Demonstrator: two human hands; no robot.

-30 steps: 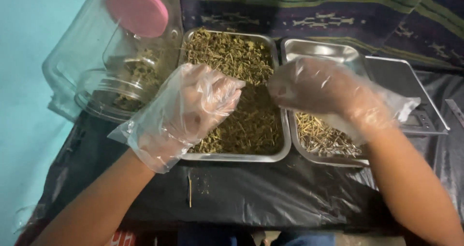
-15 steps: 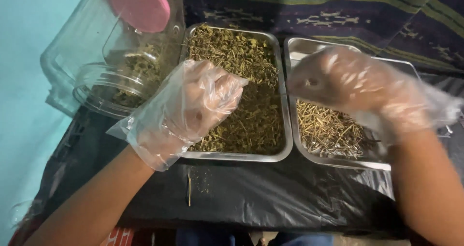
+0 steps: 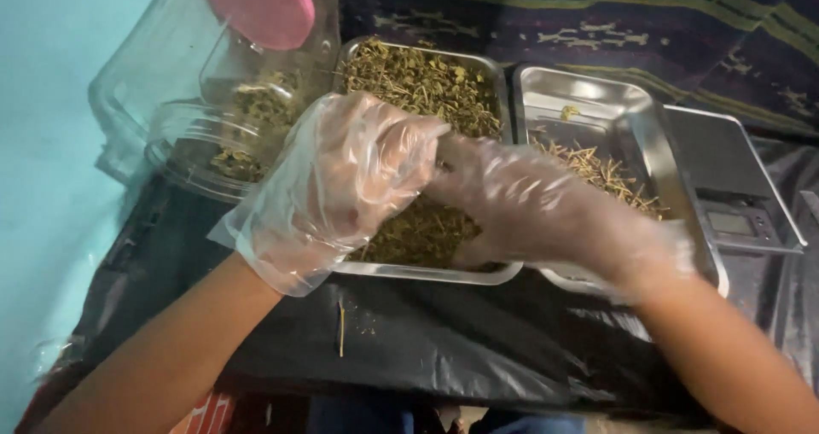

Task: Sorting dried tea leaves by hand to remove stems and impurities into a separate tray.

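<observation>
Fingers (image 3: pixel 401 157) of the left hand (image 3: pixel 341 186), in a loose clear glove, are curling closed around a pinch of dried herbs (image 3: pixel 409 80), while the right hand (image 3: pixel 529 208), gloved the same way, is reaching across to meet them; its fingers are pressing into the same clump, though whether they are gripping anything is hidden behind the left hand. Both hands are working just above the near end of a steel tray (image 3: pixel 426 272) heaped with the green-brown herbs, likely so loose bits are falling back into it. Just beside it, a second steel tray (image 3: pixel 636 110) is holding only pale stems (image 3: pixel 606 174), seemingly kept apart from the leafy part. A clear jar (image 3: pixel 183 101) with a pink lid (image 3: pixel 260 7) is lying tilted at the left, some herbs inside. A small scale (image 3: pixel 734 186) is sitting at the right, and black plastic (image 3: pixel 426 340) is covering the counter.
</observation>
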